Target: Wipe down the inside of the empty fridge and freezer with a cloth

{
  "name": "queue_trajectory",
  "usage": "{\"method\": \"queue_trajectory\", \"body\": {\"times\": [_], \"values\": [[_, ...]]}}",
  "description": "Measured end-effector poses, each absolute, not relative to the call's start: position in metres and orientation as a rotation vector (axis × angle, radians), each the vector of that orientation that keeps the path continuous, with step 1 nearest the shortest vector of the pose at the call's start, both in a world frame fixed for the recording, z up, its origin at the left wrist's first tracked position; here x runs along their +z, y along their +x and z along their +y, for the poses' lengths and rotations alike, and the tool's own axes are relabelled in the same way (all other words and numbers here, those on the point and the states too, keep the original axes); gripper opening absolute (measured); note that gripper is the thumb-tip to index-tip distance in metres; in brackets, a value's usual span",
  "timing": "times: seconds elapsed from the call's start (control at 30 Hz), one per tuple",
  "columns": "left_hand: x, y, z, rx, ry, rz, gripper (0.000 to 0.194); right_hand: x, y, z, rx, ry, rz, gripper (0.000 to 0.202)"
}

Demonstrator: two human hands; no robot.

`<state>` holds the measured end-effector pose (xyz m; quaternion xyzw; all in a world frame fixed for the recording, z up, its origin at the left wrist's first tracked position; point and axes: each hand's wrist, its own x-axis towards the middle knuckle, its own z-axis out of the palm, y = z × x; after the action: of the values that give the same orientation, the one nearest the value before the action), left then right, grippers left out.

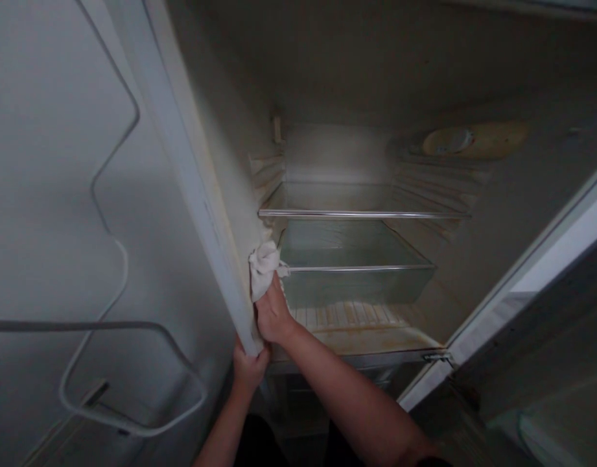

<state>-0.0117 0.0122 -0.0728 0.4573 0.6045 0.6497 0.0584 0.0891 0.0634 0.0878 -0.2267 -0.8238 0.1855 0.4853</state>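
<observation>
Right hand [273, 312] pressing white cloth [263, 266] against fridge's left inner wall [230, 175], left hand [249, 368] gripping cabinet edge [191, 175] — glass shelves [361, 213] just beside, open door [536, 272] right, white cable [108, 259] left.

Dim, grainy, soft focus, wide-angle bending at edges, shadowed lower corners

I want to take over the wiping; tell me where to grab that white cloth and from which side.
Take the cloth by its bunched upper end, coming from the right, from inside the fridge. The right hand covers its lower part and presses it to the left inner wall, so only the crumpled top near the glass shelf is free, I judge.
</observation>
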Motion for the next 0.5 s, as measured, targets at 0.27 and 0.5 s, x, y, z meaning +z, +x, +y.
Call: {"method": "queue_trajectory", "body": {"times": [0.27,0.5], "values": [[-0.070,-0.016,0.010,1.996,1.328,1.835,0.050,0.020,0.104,0.046,0.665,-0.683,-2.115,0.055],[-0.068,-0.013,0.008,1.953,1.250,1.882,0.056,0.001,0.096,0.017,1.590,-0.507,-1.053,0.076]]}}
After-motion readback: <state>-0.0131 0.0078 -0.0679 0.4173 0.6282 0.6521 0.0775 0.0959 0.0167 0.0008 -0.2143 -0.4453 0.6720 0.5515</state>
